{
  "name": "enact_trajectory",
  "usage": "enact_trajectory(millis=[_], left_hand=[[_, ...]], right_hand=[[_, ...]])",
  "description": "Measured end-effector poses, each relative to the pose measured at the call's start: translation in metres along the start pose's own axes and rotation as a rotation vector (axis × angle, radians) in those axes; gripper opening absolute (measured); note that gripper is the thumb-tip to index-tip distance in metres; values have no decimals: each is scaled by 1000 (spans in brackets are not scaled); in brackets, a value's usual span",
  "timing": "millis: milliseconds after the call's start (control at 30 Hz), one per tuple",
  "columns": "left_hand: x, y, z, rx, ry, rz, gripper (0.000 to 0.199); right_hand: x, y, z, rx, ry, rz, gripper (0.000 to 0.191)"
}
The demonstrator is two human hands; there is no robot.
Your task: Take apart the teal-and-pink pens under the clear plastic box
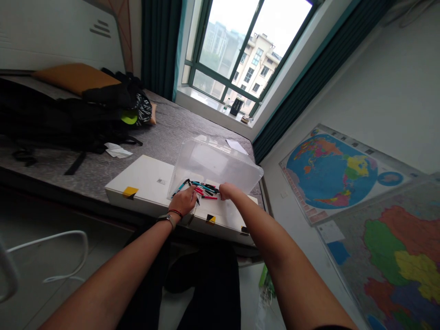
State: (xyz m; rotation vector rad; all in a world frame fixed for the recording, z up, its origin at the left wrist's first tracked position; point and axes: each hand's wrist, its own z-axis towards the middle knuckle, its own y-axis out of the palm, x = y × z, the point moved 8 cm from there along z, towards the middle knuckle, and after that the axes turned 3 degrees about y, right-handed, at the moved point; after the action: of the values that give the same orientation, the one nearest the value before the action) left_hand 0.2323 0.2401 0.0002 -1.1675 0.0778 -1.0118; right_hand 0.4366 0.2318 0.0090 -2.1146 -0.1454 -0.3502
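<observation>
While both hands reach out over a flat white box [144, 181], the left grip [182, 202] and the right grip [228, 191] sit close together with a small heap of pens [203, 189] between them. The left grip curves downward, its fingers [190, 190] at the near left end of the heap. The right grip is loosely bent, its fingertips [222, 192] at the heap's right end. Whether either one holds a pen, I cannot tell. The pens, mostly dark and teal with some red, lie on the box just ahead of the grips. A clear plastic bin [215, 165] sits tilted directly beyond them, its lower edge almost over the pens. Farther beyond the grips, the box rests on a grey-topped bed [192, 130]. A black backpack [51, 114] lies well to their left on the same bed, and a world map [330, 172] hangs on the wall well to their right.
</observation>
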Motion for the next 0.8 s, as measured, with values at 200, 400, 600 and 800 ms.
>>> enact_trajectory(millis=[200, 400, 600, 800], left_hand=[[3, -4, 0, 21, 28, 25, 36], [6, -8, 0, 20, 37, 6, 31], [4, -8, 0, 23, 43, -53, 30], [0, -7, -1, 96, 43, -102, 46]], right_hand=[[3, -9, -5, 106, 6, 123, 27], [2, -36, -26, 409, -43, 776, 8], [-22, -1, -37, 504, -96, 1754, 26], [-38, 44, -40, 528, -34, 2165, 39]])
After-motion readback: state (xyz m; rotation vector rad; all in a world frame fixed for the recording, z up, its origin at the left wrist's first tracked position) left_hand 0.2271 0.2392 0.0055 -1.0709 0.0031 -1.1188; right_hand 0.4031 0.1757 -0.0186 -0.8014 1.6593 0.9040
